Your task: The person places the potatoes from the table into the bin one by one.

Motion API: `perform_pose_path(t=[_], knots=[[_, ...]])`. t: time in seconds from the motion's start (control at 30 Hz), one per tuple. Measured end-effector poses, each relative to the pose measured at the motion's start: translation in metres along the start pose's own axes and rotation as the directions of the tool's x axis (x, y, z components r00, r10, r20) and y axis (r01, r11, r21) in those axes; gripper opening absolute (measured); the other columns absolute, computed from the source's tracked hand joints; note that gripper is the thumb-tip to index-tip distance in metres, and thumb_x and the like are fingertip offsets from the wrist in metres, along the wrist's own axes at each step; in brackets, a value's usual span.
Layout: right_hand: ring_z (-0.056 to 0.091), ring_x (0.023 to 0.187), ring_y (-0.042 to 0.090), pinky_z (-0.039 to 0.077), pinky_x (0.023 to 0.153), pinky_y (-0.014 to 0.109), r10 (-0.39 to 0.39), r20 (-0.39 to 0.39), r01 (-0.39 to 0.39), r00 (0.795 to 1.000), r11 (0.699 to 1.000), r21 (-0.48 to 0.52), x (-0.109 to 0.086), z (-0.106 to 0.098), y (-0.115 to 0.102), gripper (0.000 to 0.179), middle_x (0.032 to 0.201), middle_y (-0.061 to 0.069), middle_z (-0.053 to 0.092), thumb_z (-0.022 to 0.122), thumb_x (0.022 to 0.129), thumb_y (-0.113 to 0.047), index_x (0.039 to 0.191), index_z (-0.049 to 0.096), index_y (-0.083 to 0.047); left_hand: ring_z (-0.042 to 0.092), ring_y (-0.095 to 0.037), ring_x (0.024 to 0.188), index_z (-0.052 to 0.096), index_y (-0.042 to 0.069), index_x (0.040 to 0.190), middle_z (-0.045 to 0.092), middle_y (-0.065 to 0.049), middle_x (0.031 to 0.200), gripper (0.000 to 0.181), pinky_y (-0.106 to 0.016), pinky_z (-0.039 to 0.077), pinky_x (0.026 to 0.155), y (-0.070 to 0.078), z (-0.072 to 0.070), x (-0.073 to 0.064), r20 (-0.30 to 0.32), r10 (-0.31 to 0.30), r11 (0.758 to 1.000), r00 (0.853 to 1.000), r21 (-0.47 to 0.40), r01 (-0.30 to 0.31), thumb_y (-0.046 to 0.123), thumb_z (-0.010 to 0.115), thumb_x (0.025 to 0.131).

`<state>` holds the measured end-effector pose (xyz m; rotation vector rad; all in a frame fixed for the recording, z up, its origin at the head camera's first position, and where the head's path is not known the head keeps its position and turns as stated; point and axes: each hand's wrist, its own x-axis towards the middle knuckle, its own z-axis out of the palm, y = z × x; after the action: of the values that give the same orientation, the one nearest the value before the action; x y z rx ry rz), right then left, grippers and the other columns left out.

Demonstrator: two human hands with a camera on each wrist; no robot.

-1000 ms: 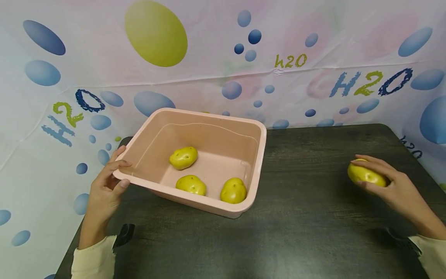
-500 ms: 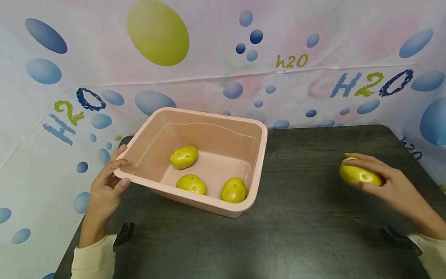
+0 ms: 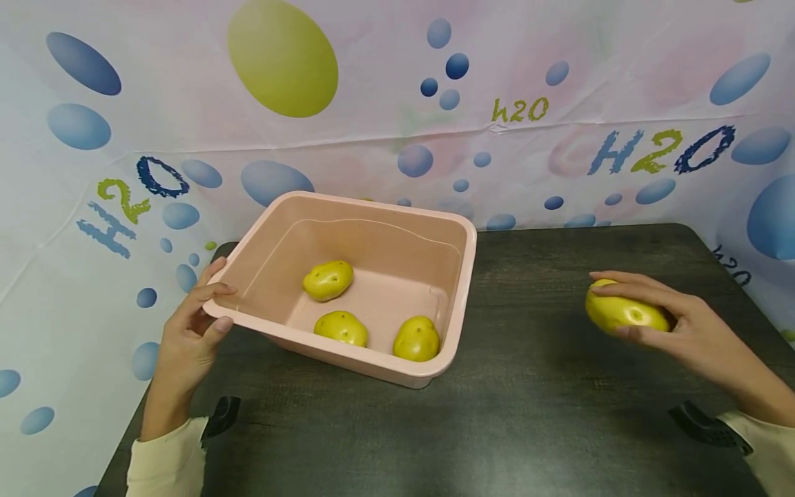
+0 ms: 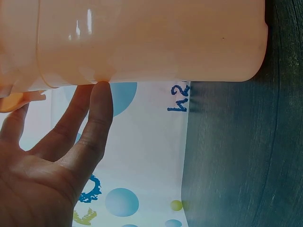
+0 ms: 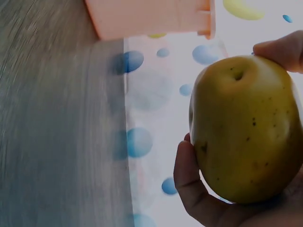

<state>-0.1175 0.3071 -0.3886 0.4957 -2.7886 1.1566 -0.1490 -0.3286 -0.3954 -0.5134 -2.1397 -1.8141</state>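
Note:
My right hand [image 3: 673, 314] grips a yellow potato [image 3: 621, 310] between thumb and fingers, to the right of the bin. Close up in the right wrist view, this potato [image 5: 248, 130] shows small dark spots and eyes. At the left, my left hand [image 3: 192, 331] holds the near left corner of the pink plastic bin [image 3: 462, 290] by its rim. Fingertips of that hand [image 4: 57, 161] touch the outside of the bin wall in the left wrist view. Inside the bin lie three yellow potatoes: one toward the back [image 3: 328, 280], one at the front [image 3: 341, 328], one at the front right [image 3: 416, 339].
The bin stands on a dark wood-grain table [image 3: 528, 428]. Behind and to the left hangs a white sheet [image 3: 373, 83] printed with coloured ovals and H2O lettering. A dark strap [image 3: 708, 424] sits at each wrist by the pale sleeves.
My right hand has moved left toward the bin, carrying the potato. My left hand, the bin and the potatoes inside have stayed in place.

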Motion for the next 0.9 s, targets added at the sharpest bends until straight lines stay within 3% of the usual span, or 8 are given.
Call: perform_pose_path(t=[0.2, 0.37, 0.53, 0.7, 0.9], knots=[[0.046, 0.131, -0.006, 0.050, 0.077, 0.015, 0.017, 0.034, -0.019, 0.999, 0.999, 0.045, 0.009, 0.000, -0.020, 0.056, 0.157, -0.017, 0.051, 0.075, 0.092, -0.001, 0.144, 0.064, -0.020, 0.042, -0.020, 0.148, 0.058, -0.011, 0.129, 0.035, -0.009, 0.170, 0.032, -0.014, 0.051, 0.101, 0.000, 0.000, 0.000, 0.002, 0.004, 1.000, 1.000, -0.004, -0.004, -0.006, 0.066, 0.098], [0.049, 0.132, -0.001, 0.053, 0.079, 0.016, -0.049, 0.075, 0.040, 0.996, 0.992, 0.117, 0.019, -0.001, -0.035, 0.057, 0.157, -0.011, 0.053, 0.072, 0.091, 0.004, 0.144, 0.063, -0.015, 0.041, -0.022, 0.148, 0.058, -0.012, 0.128, 0.036, -0.009, 0.170, 0.032, -0.015, 0.051, 0.102, -0.001, 0.000, 0.001, 0.001, 0.008, 1.000, 1.000, -0.010, -0.008, -0.005, 0.067, 0.098], [0.049, 0.137, 0.004, 0.053, 0.081, 0.018, -0.126, 0.133, 0.100, 0.983, 0.978, 0.183, 0.030, -0.002, -0.050, 0.057, 0.158, -0.004, 0.053, 0.069, 0.091, 0.007, 0.144, 0.063, -0.013, 0.042, -0.021, 0.147, 0.059, -0.012, 0.127, 0.036, -0.010, 0.169, 0.032, -0.015, 0.052, 0.101, -0.002, -0.001, 0.001, 0.003, 0.019, 1.000, 1.000, -0.020, -0.018, -0.004, 0.068, 0.098], [0.054, 0.128, 0.009, 0.052, 0.078, 0.024, -0.141, 0.191, 0.103, 0.972, 0.975, 0.198, 0.044, -0.003, -0.066, 0.056, 0.157, -0.005, 0.054, 0.069, 0.091, 0.002, 0.143, 0.064, -0.019, 0.043, -0.020, 0.146, 0.059, -0.011, 0.127, 0.035, -0.011, 0.169, 0.032, -0.015, 0.052, 0.101, -0.002, -0.001, 0.001, 0.000, 0.013, 1.000, 1.000, -0.019, -0.013, -0.003, 0.068, 0.098], [0.052, 0.131, 0.013, 0.049, 0.077, 0.029, -0.186, 0.262, 0.126, 0.947, 0.965, 0.231, 0.058, -0.006, -0.085, 0.053, 0.158, -0.002, 0.053, 0.066, 0.093, -0.002, 0.143, 0.064, -0.020, 0.043, -0.017, 0.146, 0.059, -0.011, 0.127, 0.036, -0.008, 0.170, 0.031, -0.014, 0.050, 0.102, 0.000, -0.001, 0.001, -0.002, -0.001, 1.000, 1.000, 0.011, 0.001, -0.005, 0.066, 0.098]])
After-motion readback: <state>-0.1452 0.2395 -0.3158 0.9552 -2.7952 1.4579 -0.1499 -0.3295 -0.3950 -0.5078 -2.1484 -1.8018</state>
